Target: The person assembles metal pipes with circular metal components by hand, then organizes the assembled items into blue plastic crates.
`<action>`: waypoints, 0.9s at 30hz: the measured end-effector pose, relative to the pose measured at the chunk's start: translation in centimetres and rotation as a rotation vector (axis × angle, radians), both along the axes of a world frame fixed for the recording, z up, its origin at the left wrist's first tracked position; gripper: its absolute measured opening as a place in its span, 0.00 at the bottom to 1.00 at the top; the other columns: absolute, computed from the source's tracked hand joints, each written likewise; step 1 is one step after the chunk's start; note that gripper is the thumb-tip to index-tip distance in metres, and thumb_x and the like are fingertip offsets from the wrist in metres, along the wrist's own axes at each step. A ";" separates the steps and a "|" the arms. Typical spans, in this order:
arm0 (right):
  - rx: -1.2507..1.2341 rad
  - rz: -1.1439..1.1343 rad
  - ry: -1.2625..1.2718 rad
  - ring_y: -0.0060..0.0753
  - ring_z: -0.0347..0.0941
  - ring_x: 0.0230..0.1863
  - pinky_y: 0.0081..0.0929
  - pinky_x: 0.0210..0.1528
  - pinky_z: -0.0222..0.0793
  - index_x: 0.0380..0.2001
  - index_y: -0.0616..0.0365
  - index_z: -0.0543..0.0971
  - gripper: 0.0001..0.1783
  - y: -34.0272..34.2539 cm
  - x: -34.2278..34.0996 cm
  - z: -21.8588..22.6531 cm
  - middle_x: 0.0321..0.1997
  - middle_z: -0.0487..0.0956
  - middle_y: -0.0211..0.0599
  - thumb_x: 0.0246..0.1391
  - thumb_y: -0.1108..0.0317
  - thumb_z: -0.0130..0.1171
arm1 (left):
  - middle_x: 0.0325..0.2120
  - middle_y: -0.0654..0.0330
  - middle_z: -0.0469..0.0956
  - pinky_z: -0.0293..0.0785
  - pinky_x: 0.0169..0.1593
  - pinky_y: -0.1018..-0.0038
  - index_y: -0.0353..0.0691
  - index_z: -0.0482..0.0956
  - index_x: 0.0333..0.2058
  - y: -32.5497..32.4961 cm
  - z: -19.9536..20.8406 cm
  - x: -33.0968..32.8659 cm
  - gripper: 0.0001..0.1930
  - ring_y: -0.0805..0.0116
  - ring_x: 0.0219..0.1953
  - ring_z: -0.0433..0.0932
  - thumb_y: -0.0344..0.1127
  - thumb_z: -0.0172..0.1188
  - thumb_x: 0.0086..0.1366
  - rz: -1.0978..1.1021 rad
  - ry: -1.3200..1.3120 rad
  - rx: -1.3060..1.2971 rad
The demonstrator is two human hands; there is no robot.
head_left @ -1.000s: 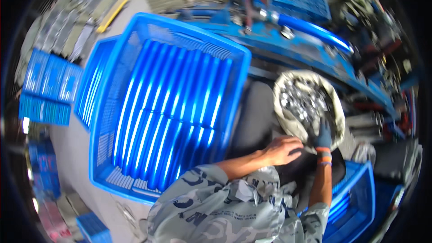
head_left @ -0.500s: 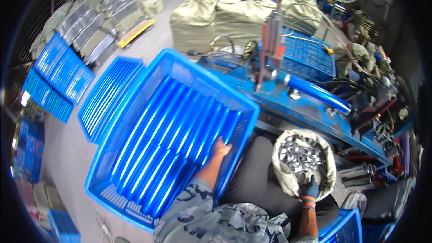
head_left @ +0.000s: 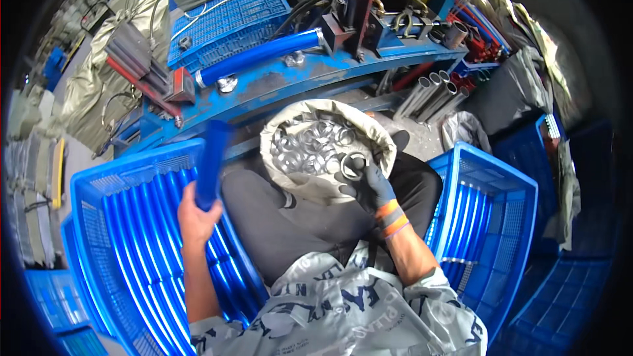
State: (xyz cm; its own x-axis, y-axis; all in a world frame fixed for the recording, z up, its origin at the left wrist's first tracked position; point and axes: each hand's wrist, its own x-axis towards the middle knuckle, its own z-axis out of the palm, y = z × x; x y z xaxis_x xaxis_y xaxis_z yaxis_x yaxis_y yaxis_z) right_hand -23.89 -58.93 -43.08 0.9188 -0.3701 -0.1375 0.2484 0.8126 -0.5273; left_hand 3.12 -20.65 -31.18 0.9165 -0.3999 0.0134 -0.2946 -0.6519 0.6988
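Observation:
My bare left hand (head_left: 198,216) grips the lower end of a shiny blue tube (head_left: 213,161), held upright and blurred by motion. Below it, the left blue crate (head_left: 86,188) holds rows of similar blue tubes (head_left: 148,237). In a dark glove, my right hand (head_left: 369,188) closes its fingers on a silver metal ring (head_left: 354,165). That hand is at the near right rim of a cream cloth sack (head_left: 277,181) full of loose metal rings (head_left: 310,142). The sack stands between my legs.
Ahead, a blue metal bench (head_left: 257,82) carries a machine with another blue tube (head_left: 260,57) lying across it. Bare metal pipes (head_left: 432,95) stand beyond the sack. A second crate (head_left: 521,224) of tubes sits at my right. Folded cloth sacks (head_left: 99,86) lie at the left.
The view has swung right. My left hand has lifted a blue tube out of the crate. The right hand has risen from among the rings with one ring in its fingers.

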 end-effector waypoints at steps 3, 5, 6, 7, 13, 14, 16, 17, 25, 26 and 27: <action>0.017 0.036 -0.080 0.54 0.84 0.69 0.52 0.62 0.89 0.72 0.51 0.77 0.37 1.6 -0.6 3.8 0.74 0.79 0.33 0.67 0.51 0.79 | 0.51 0.47 0.89 0.85 0.57 0.56 0.41 0.83 0.62 -4.1 5.1 -4.0 0.34 0.42 0.53 0.90 0.33 0.77 0.54 -0.330 -0.258 0.103; -0.031 0.027 -0.045 0.51 0.85 0.67 0.50 0.62 0.89 0.71 0.52 0.78 0.34 1.6 -1.0 4.4 0.73 0.81 0.33 0.68 0.55 0.78 | 0.49 0.48 0.89 0.85 0.56 0.56 0.41 0.83 0.62 -6.1 7.4 -6.0 0.33 0.42 0.51 0.90 0.33 0.76 0.54 -0.415 -0.265 0.096; -0.075 0.027 -0.011 0.49 0.86 0.66 0.47 0.61 0.89 0.71 0.53 0.79 0.32 2.0 -0.6 5.9 0.71 0.82 0.34 0.70 0.58 0.77 | 0.48 0.49 0.89 0.86 0.55 0.56 0.41 0.84 0.61 -6.5 8.2 -6.6 0.33 0.43 0.50 0.90 0.32 0.76 0.54 -0.444 -0.237 0.126; -0.235 0.083 0.168 0.40 0.84 0.68 0.43 0.64 0.87 0.70 0.55 0.80 0.29 1.5 -1.2 8.0 0.68 0.84 0.35 0.69 0.67 0.75 | 0.47 0.50 0.89 0.86 0.54 0.56 0.41 0.84 0.61 -6.7 8.9 -7.1 0.32 0.44 0.49 0.90 0.32 0.76 0.54 -0.472 -0.209 0.156; -0.742 0.024 0.043 0.34 0.77 0.74 0.37 0.76 0.75 0.80 0.65 0.68 0.54 0.9 -2.4 8.7 0.72 0.81 0.43 0.51 0.80 0.83 | 0.41 0.53 0.85 0.83 0.49 0.56 0.41 0.85 0.60 -8.1 10.0 -7.6 0.35 0.47 0.43 0.87 0.30 0.76 0.47 -0.642 -0.302 0.255; -0.743 0.028 0.046 0.34 0.77 0.74 0.37 0.76 0.75 0.80 0.65 0.68 0.54 1.1 -2.2 9.1 0.72 0.81 0.43 0.51 0.80 0.83 | 0.41 0.53 0.85 0.83 0.49 0.56 0.41 0.85 0.60 -8.0 9.8 -7.4 0.35 0.47 0.43 0.87 0.30 0.76 0.47 -0.639 -0.298 0.253; -0.457 0.034 -0.004 0.36 0.77 0.75 0.38 0.78 0.72 0.84 0.65 0.60 0.60 1.3 -1.9 9.6 0.76 0.79 0.46 0.51 0.82 0.81 | 0.40 0.53 0.84 0.83 0.49 0.56 0.41 0.85 0.60 -7.9 9.3 -7.2 0.36 0.48 0.44 0.86 0.31 0.75 0.45 -0.664 -0.301 0.254; -0.400 0.055 -0.012 0.37 0.75 0.76 0.37 0.80 0.69 0.84 0.67 0.61 0.57 1.4 -1.5 9.6 0.78 0.77 0.46 0.55 0.81 0.79 | 0.40 0.53 0.84 0.83 0.49 0.56 0.41 0.85 0.60 -7.9 9.4 -7.2 0.36 0.47 0.44 0.86 0.31 0.75 0.45 -0.663 -0.298 0.260; -0.649 0.169 0.149 0.29 0.69 0.79 0.31 0.82 0.61 0.84 0.68 0.64 0.48 1.2 -1.5 10.9 0.83 0.73 0.42 0.63 0.78 0.70 | 0.40 0.54 0.84 0.82 0.49 0.55 0.42 0.85 0.61 -7.5 8.0 -7.0 0.38 0.48 0.44 0.85 0.31 0.75 0.45 -0.665 -0.288 0.264; -0.749 0.163 0.151 0.30 0.69 0.80 0.31 0.82 0.61 0.84 0.67 0.65 0.47 0.9 -1.6 10.7 0.83 0.73 0.42 0.63 0.79 0.69 | 0.40 0.54 0.84 0.83 0.49 0.55 0.43 0.85 0.61 -7.5 7.8 -7.0 0.38 0.48 0.44 0.85 0.31 0.75 0.45 -0.667 -0.289 0.264; -0.847 0.157 0.153 0.30 0.68 0.80 0.31 0.82 0.60 0.83 0.67 0.66 0.46 0.8 -1.7 10.5 0.83 0.73 0.43 0.63 0.79 0.69 | 0.40 0.55 0.84 0.83 0.48 0.55 0.43 0.84 0.62 -7.5 7.5 -7.0 0.38 0.48 0.44 0.85 0.31 0.75 0.45 -0.669 -0.289 0.265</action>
State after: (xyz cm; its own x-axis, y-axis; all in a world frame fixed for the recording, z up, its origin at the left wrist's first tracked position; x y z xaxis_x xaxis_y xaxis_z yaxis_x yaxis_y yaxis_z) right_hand -25.55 -58.17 -32.58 0.9617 -0.2742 0.0008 0.0440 0.1513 -0.9875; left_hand -3.88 -28.17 -23.68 0.4533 -0.8904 0.0416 -0.8313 -0.4054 0.3803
